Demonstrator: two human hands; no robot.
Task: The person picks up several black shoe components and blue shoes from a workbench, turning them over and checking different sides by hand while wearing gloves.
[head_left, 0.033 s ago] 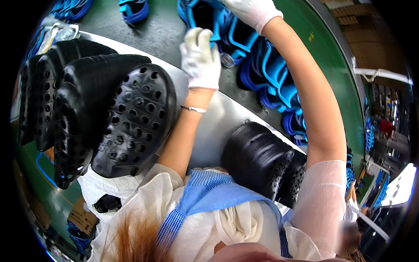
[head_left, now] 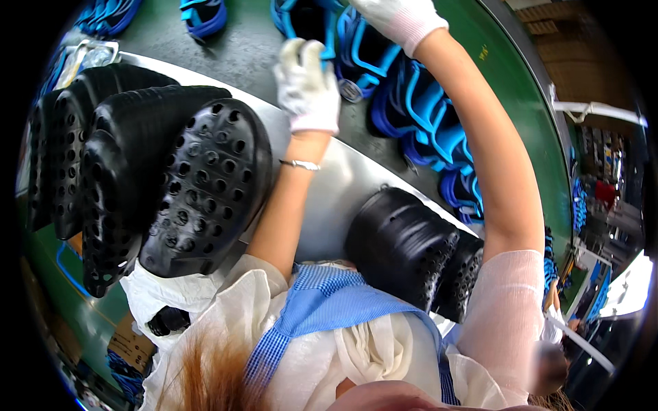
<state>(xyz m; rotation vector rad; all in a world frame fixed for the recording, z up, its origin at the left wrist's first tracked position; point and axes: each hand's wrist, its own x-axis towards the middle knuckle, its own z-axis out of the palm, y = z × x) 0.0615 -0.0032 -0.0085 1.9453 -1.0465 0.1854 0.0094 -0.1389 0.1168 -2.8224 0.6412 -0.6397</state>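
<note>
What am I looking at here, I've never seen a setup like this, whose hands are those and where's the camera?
There's no machine here: a person is working with their own left hand and right hand, both in white gloves. The camera sits on their head, looking down; its wide lens bends straight edges. Blue shoes lie on the table. Nearer the body, along a metal strip, are black forms with holes, on both sides of the left forearm. The left hand is at one shoe, but I can't tell whether it has a grip. The right hand is cut off by the top edge, so its hold is hidden.
</note>
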